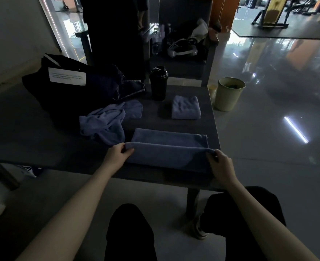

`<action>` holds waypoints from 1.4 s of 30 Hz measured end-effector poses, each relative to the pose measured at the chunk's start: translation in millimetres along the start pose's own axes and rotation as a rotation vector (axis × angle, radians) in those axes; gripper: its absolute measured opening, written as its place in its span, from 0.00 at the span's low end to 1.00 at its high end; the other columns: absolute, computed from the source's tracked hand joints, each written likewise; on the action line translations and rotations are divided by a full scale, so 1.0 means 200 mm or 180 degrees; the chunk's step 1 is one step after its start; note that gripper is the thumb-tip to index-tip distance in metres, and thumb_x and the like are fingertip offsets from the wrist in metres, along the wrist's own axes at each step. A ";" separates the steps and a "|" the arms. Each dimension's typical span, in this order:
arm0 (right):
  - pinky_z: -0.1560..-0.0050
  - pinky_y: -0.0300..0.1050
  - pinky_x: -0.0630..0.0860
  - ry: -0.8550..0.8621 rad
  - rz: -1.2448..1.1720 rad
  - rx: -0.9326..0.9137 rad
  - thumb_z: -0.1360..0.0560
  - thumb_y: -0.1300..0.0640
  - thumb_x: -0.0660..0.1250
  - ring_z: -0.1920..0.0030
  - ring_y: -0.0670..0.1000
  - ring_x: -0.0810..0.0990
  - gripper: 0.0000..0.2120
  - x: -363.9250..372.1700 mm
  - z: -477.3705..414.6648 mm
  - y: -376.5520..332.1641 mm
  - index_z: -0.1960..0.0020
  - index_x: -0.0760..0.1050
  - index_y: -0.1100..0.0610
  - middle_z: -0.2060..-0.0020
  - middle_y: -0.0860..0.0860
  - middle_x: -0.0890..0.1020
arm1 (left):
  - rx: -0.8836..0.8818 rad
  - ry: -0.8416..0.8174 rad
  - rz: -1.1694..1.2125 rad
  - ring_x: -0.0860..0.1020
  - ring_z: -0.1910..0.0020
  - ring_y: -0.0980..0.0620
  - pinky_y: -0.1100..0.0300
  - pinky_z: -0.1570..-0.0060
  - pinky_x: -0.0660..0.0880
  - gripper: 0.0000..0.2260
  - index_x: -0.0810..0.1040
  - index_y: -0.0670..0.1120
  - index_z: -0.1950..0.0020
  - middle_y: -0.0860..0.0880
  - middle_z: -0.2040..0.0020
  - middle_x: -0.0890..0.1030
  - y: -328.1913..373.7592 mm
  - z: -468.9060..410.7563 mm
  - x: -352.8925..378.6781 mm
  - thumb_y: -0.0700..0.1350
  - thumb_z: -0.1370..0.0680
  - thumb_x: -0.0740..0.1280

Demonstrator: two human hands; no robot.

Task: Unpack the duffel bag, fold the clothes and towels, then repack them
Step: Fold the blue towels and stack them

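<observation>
The black duffel bag (76, 87) sits at the far left of the tabletop (42, 140) with a white paper label (66, 76) on its side and dark clothes spilling from its mouth. Just beside it, toward the middle, a pale blue cloth (106, 121) lies crumpled and unfolded.

Along the near edge, the left hand (117, 155) pinches the left end of a blue towel (168, 146), thumb on top and fingers curled under the raised fold. The towel runs lengthwise toward the near right corner, its far half flat on the wood.

Behind it, a black shaker bottle (158, 82) stands upright near the far edge. A small folded towel (186, 107) lies to its right as a neat square. The right hand (221, 164) grips the towel's right end in the same way. A pale bin (229, 94) stands on the floor past the far right corner.

The step in hand looks like folding, with this towel being doubled lengthwise. The next move probably calls for both hands to carry the held edge forward together. They should lay it level on the far edge so the corners meet, then smooth it flat. The crumpled cloth and the clothes are not yet folded, and nothing is repacked.
</observation>
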State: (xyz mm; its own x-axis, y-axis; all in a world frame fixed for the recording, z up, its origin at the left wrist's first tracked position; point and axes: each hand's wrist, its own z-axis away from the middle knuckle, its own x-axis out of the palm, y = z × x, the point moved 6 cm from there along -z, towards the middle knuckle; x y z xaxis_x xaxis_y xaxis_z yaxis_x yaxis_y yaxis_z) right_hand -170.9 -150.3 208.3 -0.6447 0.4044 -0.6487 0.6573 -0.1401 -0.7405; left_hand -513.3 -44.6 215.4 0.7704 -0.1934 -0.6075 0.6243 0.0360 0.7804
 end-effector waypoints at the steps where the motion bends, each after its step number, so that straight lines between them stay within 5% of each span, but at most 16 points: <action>1: 0.67 0.38 0.70 -0.0070 -0.0072 0.0000 0.24 0.56 0.67 0.66 0.50 0.76 0.08 0.02 0.01 0.00 0.57 0.75 0.61 0.66 0.52 0.79 | -0.0009 -0.0153 -0.0014 0.77 0.49 0.50 0.56 0.51 0.74 0.10 0.77 0.44 0.44 0.48 0.50 0.80 0.00 0.00 0.02 0.47 0.23 0.69; 3: 0.66 0.31 0.70 -0.0263 -0.0107 -0.0170 0.28 0.58 0.72 0.64 0.44 0.76 0.06 0.05 0.06 0.00 0.56 0.76 0.58 0.65 0.48 0.79 | -0.0018 -0.0492 -0.0088 0.77 0.50 0.53 0.59 0.50 0.73 0.13 0.77 0.46 0.46 0.51 0.51 0.80 -0.03 0.00 0.05 0.47 0.27 0.73; 6: 0.63 0.40 0.70 -0.0341 0.0007 -0.0341 0.31 0.64 0.73 0.64 0.45 0.76 0.06 0.05 0.08 0.05 0.56 0.77 0.58 0.63 0.49 0.79 | 0.0055 -0.0879 -0.0202 0.78 0.51 0.54 0.61 0.52 0.73 0.10 0.78 0.49 0.51 0.53 0.53 0.81 -0.06 0.00 0.04 0.43 0.29 0.75; 10: 0.67 0.50 0.73 0.0171 -0.0051 -0.0278 0.23 0.59 0.66 0.67 0.54 0.77 0.03 0.00 -0.01 0.00 0.52 0.76 0.58 0.66 0.53 0.80 | 0.0355 -0.0296 -0.0092 0.77 0.57 0.52 0.62 0.61 0.70 0.05 0.76 0.49 0.58 0.50 0.60 0.79 0.02 -0.06 -0.02 0.41 0.24 0.68; 16: 0.64 0.46 0.68 0.0596 -0.0088 0.0029 0.21 0.55 0.61 0.61 0.56 0.79 0.09 0.01 -0.23 -0.10 0.50 0.77 0.58 0.62 0.56 0.82 | 0.0423 0.0464 -0.0265 0.75 0.57 0.48 0.54 0.57 0.71 0.04 0.73 0.42 0.51 0.45 0.58 0.77 0.15 -0.24 0.00 0.43 0.20 0.62; 24: 0.62 0.47 0.68 0.0469 0.0591 0.0650 0.20 0.50 0.56 0.55 0.63 0.78 0.14 0.07 -0.42 -0.03 0.51 0.76 0.57 0.58 0.59 0.81 | 0.0130 0.0708 -0.0308 0.75 0.58 0.48 0.57 0.61 0.67 0.07 0.70 0.47 0.53 0.49 0.60 0.74 0.18 -0.44 0.07 0.47 0.18 0.58; 35: 0.64 0.46 0.67 0.0699 0.0995 0.0346 0.20 0.49 0.58 0.60 0.60 0.79 0.13 0.09 -0.43 0.00 0.53 0.78 0.55 0.63 0.56 0.81 | 0.0512 0.1124 -0.1392 0.78 0.54 0.44 0.56 0.63 0.66 0.12 0.72 0.41 0.42 0.42 0.50 0.79 0.17 -0.47 0.12 0.48 0.17 0.56; 40: 0.61 0.47 0.67 0.0617 0.1333 0.0446 0.20 0.49 0.58 0.55 0.61 0.79 0.14 0.11 -0.43 -0.02 0.47 0.75 0.58 0.53 0.58 0.80 | 0.0249 0.1132 -0.1588 0.78 0.51 0.42 0.52 0.60 0.70 0.12 0.72 0.40 0.44 0.41 0.47 0.78 0.14 -0.48 0.15 0.48 0.18 0.57; 42: 0.55 0.51 0.70 0.0786 0.1535 0.0168 0.22 0.51 0.62 0.50 0.61 0.77 0.15 0.10 -0.42 -0.10 0.40 0.73 0.59 0.46 0.59 0.77 | 0.0331 0.1327 -0.1979 0.76 0.46 0.42 0.50 0.51 0.73 0.12 0.72 0.40 0.42 0.42 0.43 0.76 0.17 -0.46 0.15 0.47 0.19 0.60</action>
State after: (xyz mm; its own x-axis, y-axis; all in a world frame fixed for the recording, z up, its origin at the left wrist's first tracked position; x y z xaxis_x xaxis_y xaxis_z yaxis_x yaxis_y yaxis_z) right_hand -164.2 -64.1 225.2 -0.1598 0.4825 -0.8612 0.8312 -0.4048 -0.3811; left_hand -455.8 40.1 210.3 0.2781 0.2397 -0.9302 0.9605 -0.0554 0.2729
